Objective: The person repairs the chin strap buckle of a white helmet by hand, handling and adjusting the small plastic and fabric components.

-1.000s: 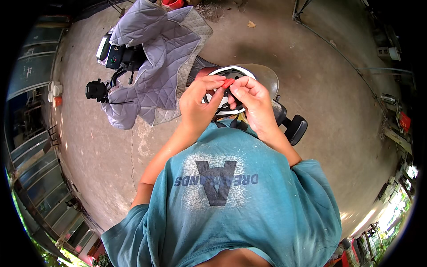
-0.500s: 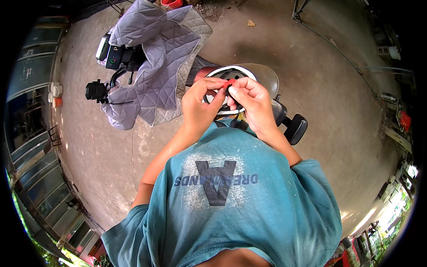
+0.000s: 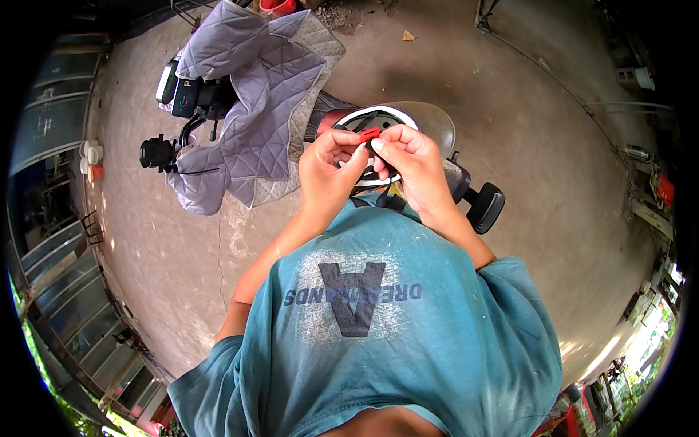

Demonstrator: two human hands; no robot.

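Note:
A small red buckle (image 3: 370,134) is pinched between the fingertips of both my hands, above an upturned helmet (image 3: 397,113) with a white rim and dark lining. My left hand (image 3: 325,166) grips the buckle from the left, thumb and forefinger together. From the right, my right hand (image 3: 416,166) closes on it, with a dark strap piece by its thumb. Black straps (image 3: 386,198) hang from the helmet toward my shirt. My fingers cover part of the helmet's inside, and whether the buckle is fastened I cannot tell.
Left of the helmet stands a scooter with a grey quilted cover (image 3: 273,109) and black handlebar (image 3: 193,127). A curved brownish panel (image 3: 439,130) and a black padded piece (image 3: 486,207) lie right of it. A hose (image 3: 553,76) crosses the concrete floor (image 3: 546,160).
The red buckle has turned between my fingertips, and more of its flat face shows. My fingers have shifted slightly around it; the helmet has stayed in place.

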